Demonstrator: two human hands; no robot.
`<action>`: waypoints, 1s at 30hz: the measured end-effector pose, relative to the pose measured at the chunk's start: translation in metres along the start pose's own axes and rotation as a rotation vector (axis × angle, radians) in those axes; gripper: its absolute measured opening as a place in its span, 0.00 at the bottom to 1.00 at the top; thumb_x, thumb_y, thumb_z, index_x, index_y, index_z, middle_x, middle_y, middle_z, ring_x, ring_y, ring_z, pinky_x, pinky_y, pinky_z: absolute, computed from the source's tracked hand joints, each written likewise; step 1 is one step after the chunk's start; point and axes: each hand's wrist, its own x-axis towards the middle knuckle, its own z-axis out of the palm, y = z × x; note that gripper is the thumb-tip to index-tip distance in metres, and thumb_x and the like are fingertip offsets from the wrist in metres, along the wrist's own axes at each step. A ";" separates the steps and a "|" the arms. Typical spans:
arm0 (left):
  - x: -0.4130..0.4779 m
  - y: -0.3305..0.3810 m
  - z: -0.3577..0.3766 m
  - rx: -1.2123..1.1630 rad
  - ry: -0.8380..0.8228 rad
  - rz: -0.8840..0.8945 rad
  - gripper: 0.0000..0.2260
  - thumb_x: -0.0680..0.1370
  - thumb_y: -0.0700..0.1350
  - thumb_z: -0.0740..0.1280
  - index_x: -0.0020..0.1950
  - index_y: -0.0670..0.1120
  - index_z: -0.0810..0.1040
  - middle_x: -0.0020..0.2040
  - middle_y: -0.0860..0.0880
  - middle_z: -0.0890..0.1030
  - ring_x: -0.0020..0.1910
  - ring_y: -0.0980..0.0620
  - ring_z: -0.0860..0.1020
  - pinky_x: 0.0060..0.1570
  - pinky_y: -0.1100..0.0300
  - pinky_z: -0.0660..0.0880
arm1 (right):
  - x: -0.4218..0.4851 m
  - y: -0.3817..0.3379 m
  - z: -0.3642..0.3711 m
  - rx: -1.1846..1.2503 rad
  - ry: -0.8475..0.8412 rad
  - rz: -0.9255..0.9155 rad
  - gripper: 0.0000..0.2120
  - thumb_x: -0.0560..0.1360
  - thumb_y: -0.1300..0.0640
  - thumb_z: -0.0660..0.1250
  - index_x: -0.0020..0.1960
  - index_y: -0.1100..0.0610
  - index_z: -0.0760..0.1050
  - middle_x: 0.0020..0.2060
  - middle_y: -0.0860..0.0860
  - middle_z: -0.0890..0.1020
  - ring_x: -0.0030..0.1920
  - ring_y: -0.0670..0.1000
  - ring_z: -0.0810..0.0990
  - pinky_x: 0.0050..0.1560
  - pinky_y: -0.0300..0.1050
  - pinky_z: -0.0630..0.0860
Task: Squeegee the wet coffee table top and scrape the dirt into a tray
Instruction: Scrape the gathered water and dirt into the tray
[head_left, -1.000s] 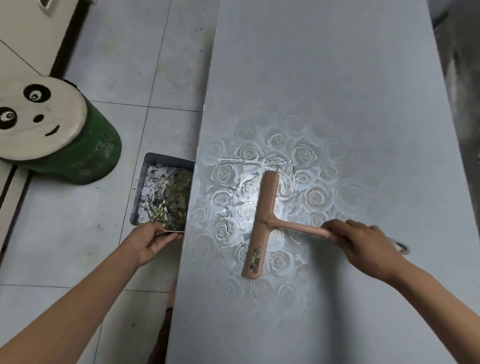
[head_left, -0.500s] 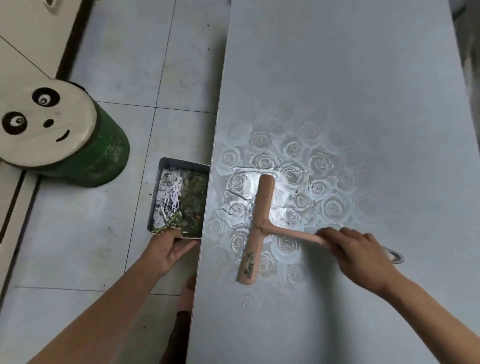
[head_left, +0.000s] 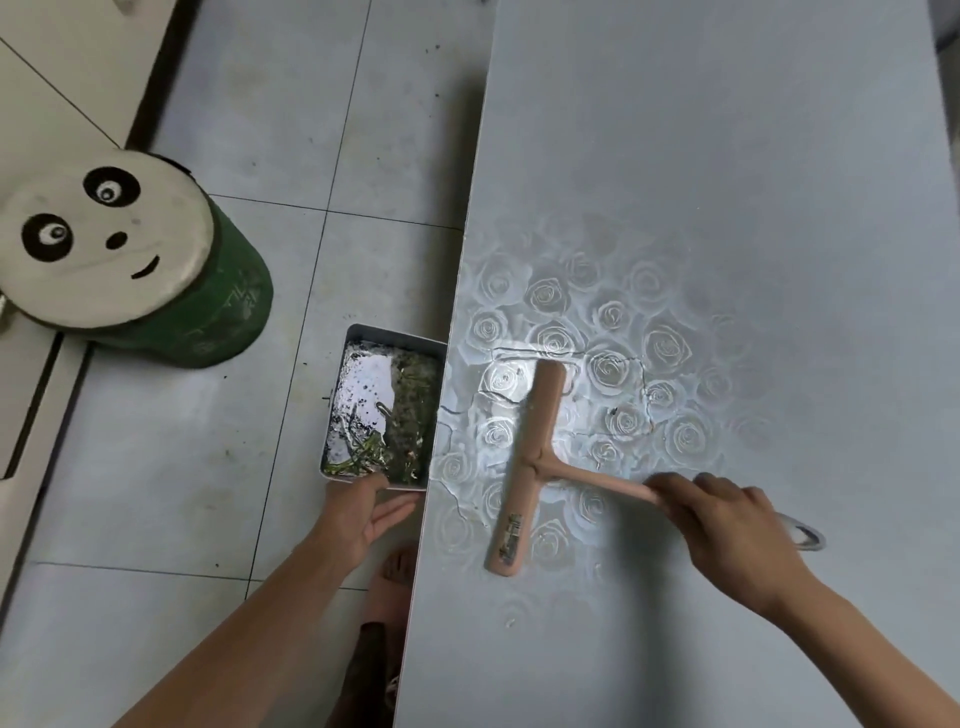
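Tray (head_left: 332, 415) was right at table (head_left: 675, 156) edge w/ left hand (head_left: 358, 514) pinching its rim, right hand (head_left: 727, 525) clamped on squeegee (head_left: 535, 457), but imo a fast push could've slopped water past it.

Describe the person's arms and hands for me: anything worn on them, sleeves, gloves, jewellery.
The left forearm and the right forearm are bare as far as the picture's edge; no sleeve shows. The left hand and the right hand wear no gloves. No watch or bracelet shows at either wrist, and no ring on the fingers that can be seen.
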 end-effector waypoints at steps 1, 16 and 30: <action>-0.001 0.000 0.000 0.002 -0.002 0.004 0.15 0.79 0.31 0.57 0.65 0.36 0.69 0.60 0.34 0.76 0.48 0.39 0.80 0.40 0.52 0.81 | 0.009 -0.007 0.002 -0.001 -0.006 -0.019 0.12 0.78 0.54 0.62 0.61 0.46 0.76 0.36 0.47 0.75 0.43 0.56 0.78 0.44 0.48 0.65; -0.004 -0.007 -0.004 -0.003 0.031 -0.003 0.10 0.79 0.31 0.57 0.60 0.35 0.69 0.64 0.37 0.72 0.53 0.37 0.79 0.54 0.50 0.78 | -0.012 -0.003 -0.020 -0.099 0.050 0.024 0.07 0.74 0.58 0.70 0.51 0.50 0.80 0.29 0.48 0.73 0.33 0.58 0.78 0.37 0.50 0.70; -0.006 -0.005 -0.002 -0.010 0.074 -0.012 0.15 0.79 0.31 0.57 0.66 0.33 0.67 0.65 0.34 0.72 0.58 0.35 0.77 0.60 0.47 0.73 | 0.038 -0.065 -0.031 -0.076 0.072 -0.151 0.10 0.78 0.51 0.62 0.59 0.44 0.75 0.37 0.50 0.77 0.44 0.58 0.78 0.46 0.51 0.68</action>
